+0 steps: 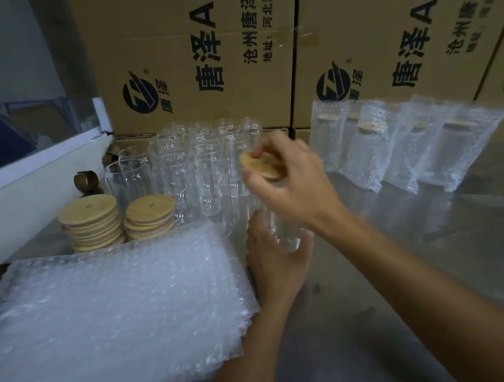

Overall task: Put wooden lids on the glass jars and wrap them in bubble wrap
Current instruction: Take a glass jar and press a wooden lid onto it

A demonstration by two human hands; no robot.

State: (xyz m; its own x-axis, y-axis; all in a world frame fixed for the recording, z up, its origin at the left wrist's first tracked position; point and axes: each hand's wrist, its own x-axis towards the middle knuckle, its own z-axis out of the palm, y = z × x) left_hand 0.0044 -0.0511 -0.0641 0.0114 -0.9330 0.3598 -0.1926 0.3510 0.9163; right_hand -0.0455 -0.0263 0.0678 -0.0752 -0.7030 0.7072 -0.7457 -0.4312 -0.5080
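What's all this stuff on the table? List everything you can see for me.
held glass jar: one, clear, gripped at its base.
held wooden lid: one, tan, on top of that jar.
bare glass jars: a cluster, too overlapped to count, clear, at the back centre.
lid stacks: two, tan, left of the jars.
bubble wrap pile: one, clear white, front left.
wrapped jars: about five, lidded, in bubble wrap, back right.
cardboard boxes: several, brown, black print, behind everything.
table: one, grey.
left hand: grips the jar.
right hand: holds the lid.
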